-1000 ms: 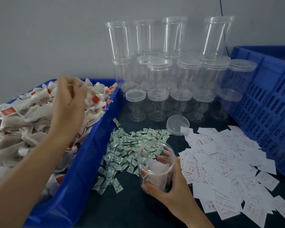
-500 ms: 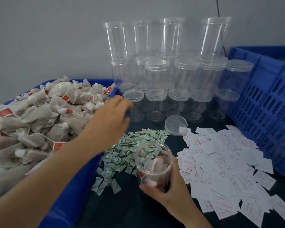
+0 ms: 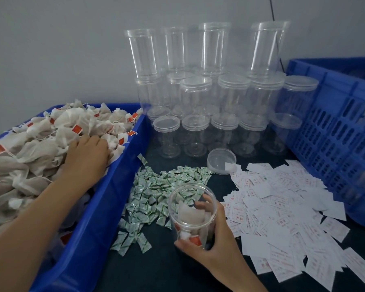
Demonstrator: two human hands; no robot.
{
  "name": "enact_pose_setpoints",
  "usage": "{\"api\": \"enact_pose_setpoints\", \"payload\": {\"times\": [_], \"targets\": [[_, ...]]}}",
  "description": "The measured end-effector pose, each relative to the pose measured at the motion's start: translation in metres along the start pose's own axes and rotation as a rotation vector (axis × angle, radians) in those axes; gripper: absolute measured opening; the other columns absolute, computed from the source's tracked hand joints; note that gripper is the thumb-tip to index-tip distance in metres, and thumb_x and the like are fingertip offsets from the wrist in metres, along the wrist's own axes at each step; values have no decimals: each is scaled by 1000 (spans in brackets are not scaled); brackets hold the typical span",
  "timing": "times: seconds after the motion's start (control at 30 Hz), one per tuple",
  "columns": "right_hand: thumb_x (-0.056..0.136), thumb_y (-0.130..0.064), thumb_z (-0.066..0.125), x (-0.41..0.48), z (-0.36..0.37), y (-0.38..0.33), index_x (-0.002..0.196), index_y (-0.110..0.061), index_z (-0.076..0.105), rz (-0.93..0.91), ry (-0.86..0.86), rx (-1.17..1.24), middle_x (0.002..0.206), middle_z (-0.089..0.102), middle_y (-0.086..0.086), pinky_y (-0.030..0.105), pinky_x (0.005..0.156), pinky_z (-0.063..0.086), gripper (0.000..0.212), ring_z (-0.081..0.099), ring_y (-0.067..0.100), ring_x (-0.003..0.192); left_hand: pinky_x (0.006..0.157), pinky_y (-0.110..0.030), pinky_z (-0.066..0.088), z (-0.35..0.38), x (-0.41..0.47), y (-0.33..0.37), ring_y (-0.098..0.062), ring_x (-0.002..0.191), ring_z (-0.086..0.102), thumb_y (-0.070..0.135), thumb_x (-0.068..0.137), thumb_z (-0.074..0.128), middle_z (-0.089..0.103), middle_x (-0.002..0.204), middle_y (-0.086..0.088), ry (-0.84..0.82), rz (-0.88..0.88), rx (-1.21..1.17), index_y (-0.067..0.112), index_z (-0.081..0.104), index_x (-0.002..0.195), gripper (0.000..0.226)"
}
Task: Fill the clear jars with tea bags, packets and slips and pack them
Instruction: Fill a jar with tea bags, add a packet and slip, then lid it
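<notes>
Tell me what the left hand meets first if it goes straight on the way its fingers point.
More tea bags: the left hand rests on the heap, fingers aimed up and right. Beyond them, probably the blue bin wall, though depth is unclear.

The open jar (image 3: 192,216) is clear, glossy, smooth plastic, like the stacked jars (image 3: 219,91) behind it. Left of it, the tea bags (image 3: 40,148) are matt, fibrous mesh with red paper tags, in a smooth blue plastic tub (image 3: 105,207). The packets (image 3: 152,192) beside it are crinkled, shiny film. The slips (image 3: 282,207) to its right are matt white paper. The tabletop (image 3: 160,270) under it is dark and matt.
</notes>
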State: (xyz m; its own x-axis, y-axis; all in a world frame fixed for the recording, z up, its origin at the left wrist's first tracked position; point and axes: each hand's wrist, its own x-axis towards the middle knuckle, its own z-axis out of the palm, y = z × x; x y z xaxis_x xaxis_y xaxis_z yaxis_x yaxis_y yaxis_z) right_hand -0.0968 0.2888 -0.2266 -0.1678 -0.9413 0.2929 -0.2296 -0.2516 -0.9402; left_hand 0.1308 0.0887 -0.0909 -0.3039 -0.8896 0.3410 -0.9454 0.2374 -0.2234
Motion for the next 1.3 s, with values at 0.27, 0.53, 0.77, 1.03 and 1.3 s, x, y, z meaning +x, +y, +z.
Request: {"api": "enact_pose_setpoints", "payload": {"times": [0.27, 0.53, 0.77, 1.03, 1.3], "targets": [[65, -48, 92, 2, 0, -1, 144, -53, 30, 21, -8, 42, 134, 49, -21, 30, 85, 59, 100, 60, 11, 120, 88, -48, 31, -4, -1, 1, -38, 101, 46, 9, 96, 46, 52, 105, -23, 244, -166, -498, -3, 57, 96, 16], [64, -52, 91, 1, 1, -2, 145, -53, 28, 26, -5, 31, 135, 48, -23, 27, 85, 58, 102, 56, 8, 123, 67, -25, 38, -23, -6, 0, 1, 67, 43, 28, 99, 36, 44, 81, 14, 544, -350, -1085, 34, 40, 86, 15], [65, -52, 90, 1, 1, -2, 145, -53, 28, 8, -1, 26, 136, 49, -21, 29, 90, 57, 102, 55, 9, 126, 84, -53, 50, -38, -9, -12, -26, 94, 58, 51, 89, 27, 57, 94, 4, 630, -500, -1064, 44, 42, 84, 17], [66, -38, 93, 1, 0, -7, 134, -58, 37, 10, -15, 94, 129, 52, -22, 11, 79, 53, 90, 63, -2, 109, 63, -39, 54, -84, -51, 77, -13, 69, 59, 8, 97, 44, 62, 74, 7, 95, -68, -1648, 28, 59, 79, 30], [63, -45, 94, 2, 2, -7, 138, -55, 35, 10, -1, 42, 126, 56, -25, 10, 85, 51, 96, 59, -1, 117, 78, -15, 48, -60, -55, 109, 0, 86, 57, 17, 94, 58, 62, 92, 10, -176, 302, -1147, 24, 60, 96, 7]]}}
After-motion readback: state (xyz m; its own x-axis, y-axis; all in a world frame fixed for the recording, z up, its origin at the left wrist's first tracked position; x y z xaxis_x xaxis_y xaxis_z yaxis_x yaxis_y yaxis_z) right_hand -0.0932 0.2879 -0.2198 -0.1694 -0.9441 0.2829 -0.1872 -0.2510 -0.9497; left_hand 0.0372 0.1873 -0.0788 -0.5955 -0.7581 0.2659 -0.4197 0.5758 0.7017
